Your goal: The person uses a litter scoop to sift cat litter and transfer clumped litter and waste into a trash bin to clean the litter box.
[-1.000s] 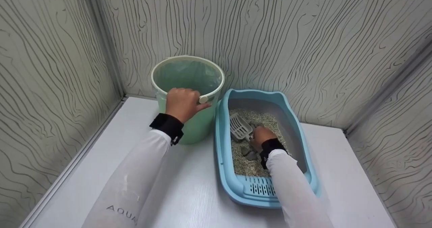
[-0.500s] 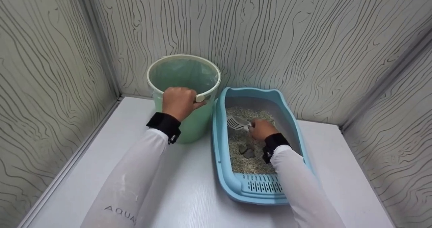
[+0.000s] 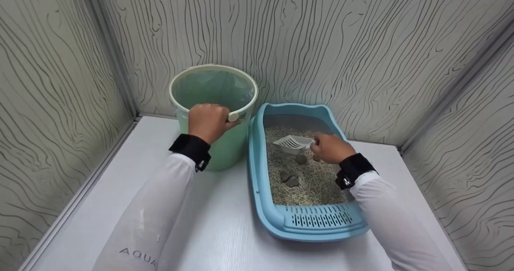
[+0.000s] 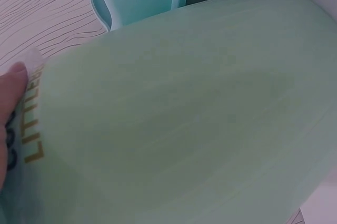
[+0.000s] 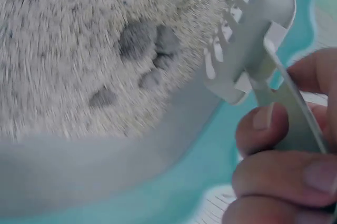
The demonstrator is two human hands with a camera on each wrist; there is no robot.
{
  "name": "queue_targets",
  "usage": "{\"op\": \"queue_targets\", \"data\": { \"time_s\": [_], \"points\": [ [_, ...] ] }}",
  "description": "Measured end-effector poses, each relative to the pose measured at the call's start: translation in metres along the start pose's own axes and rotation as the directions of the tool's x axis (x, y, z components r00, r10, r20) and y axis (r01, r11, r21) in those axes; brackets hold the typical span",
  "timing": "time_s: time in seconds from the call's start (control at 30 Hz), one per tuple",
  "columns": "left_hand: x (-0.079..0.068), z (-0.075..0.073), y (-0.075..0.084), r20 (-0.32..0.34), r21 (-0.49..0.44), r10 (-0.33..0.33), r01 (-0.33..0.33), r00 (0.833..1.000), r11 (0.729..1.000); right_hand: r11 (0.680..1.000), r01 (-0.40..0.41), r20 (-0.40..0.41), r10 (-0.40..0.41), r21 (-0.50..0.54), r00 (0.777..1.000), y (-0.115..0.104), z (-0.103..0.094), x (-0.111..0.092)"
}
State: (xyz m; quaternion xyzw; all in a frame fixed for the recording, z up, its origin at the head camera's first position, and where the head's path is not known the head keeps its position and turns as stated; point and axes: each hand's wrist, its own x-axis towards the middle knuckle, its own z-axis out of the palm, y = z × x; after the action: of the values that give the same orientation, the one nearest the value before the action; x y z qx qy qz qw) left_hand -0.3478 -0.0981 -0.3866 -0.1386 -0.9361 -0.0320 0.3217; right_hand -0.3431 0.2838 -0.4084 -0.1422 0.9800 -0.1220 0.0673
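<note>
My left hand (image 3: 207, 121) grips the near rim of a green trash bin (image 3: 231, 142) lined with a clear bag. In the left wrist view the bin's side (image 4: 179, 113) fills most of the picture, with part of the hand at the left edge. My right hand (image 3: 332, 147) holds a light grey slotted litter scoop (image 3: 295, 143) by its handle, over the litter (image 3: 311, 182) in a blue litter box (image 3: 259, 182). Grey clumps (image 3: 290, 178) lie on the litter toward the front left; others (image 5: 138, 39) show in the right wrist view.
The litter box stands right beside the bin, with a slotted step (image 3: 321, 219) at its front. Both are on a white tabletop (image 3: 225, 223), against a wood-grain patterned wall (image 3: 249, 26). Similar panels rise on the left and right.
The scoop has come up off the litter and shifted right with my right hand, baring a round clump beneath it. My left hand stays on the bin's rim; the head view has shifted slightly.
</note>
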Motion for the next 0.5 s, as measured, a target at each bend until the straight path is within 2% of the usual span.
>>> {"op": "queue_targets", "data": {
  "time_s": [0.27, 0.37, 0.5],
  "points": [
    [0.001, -0.001, -0.001, 0.029, 0.000, -0.011, 0.011, 1.000, 1.000, 0.989, -0.025, 0.089, 0.038, -0.145, 0.995, 0.012, -0.025, -0.033],
    [0.001, -0.001, -0.001, 0.038, -0.008, -0.006, 0.006, 0.999, 1.000, 0.979, -0.049, 0.090, 0.068, -0.199, 0.994, 0.013, -0.025, -0.044],
    [0.001, -0.001, -0.002, 0.051, -0.017, -0.012, 0.013, 0.999, 1.000, 0.962, -0.084, 0.044, 0.098, -0.258, 0.994, 0.012, -0.019, -0.052]
  ]
}}
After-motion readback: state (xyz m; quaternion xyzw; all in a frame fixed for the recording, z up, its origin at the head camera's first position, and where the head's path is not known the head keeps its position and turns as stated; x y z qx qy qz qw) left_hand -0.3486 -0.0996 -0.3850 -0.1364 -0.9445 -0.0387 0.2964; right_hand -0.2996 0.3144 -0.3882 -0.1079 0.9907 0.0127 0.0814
